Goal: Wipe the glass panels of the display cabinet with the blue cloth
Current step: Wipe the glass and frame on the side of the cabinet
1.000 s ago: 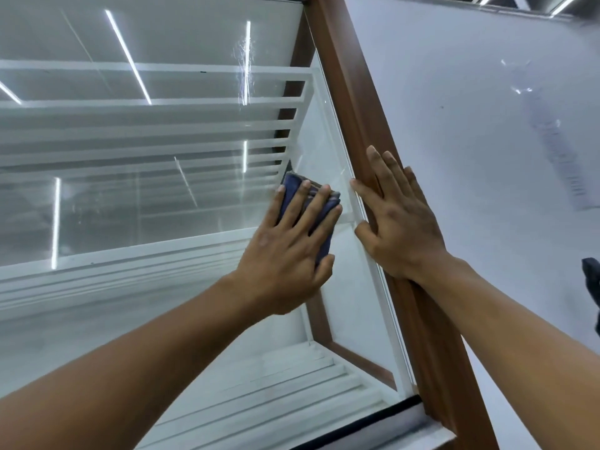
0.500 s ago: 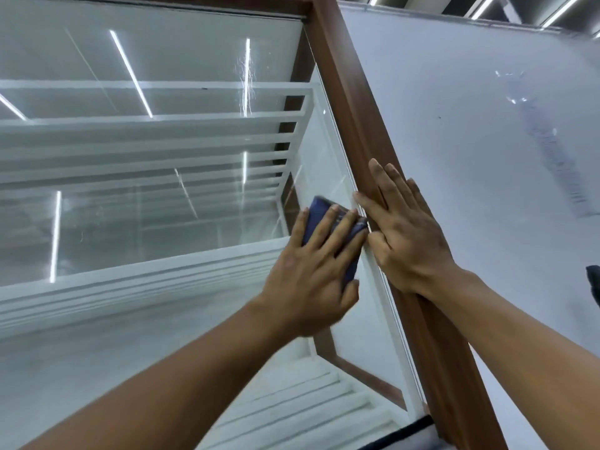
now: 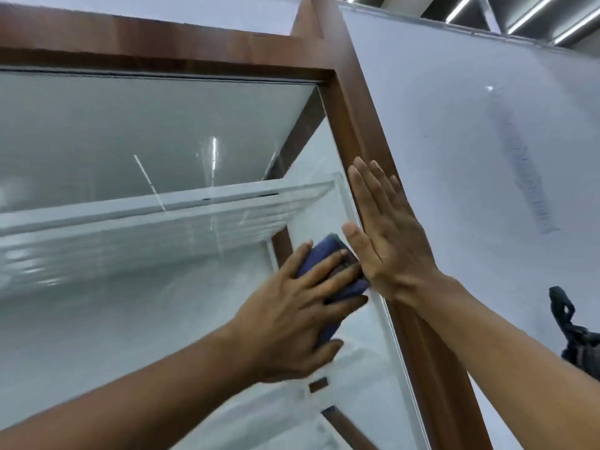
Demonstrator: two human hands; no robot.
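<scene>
Two bare hands are up against the display cabinet (image 3: 349, 102), and we look up at it from below. The left grip (image 3: 292, 306) lies flat on the front glass panel (image 3: 130, 141), its fingers (image 3: 324, 264) spread and nearly straight. It presses the blue cloth (image 3: 324, 251) against the pane, and the thumb sits at the cloth's lower edge. We see no curl around the cloth; it is pinned under the palm and fingers, folded into a small pad. The cloth is at the right edge of the glass panel, well below its upper right corner and touching the heel of the other hand.

The right grip (image 3: 386, 241) is spread flat and holds nothing. Its fingers are straight and close together, pointing up along the brown wooden post (image 3: 418, 336), and its thumb reaches over onto the pale strip at the edge of the pane.

Through the glass we make out a white shelf (image 3: 162, 206) crossing the cabinet. A wooden top rail (image 3: 130, 37) caps the pane. To the right of the post stands a white wall (image 3: 454, 125), and a dark object (image 3: 571, 332) we cannot identify shows at the right border.
</scene>
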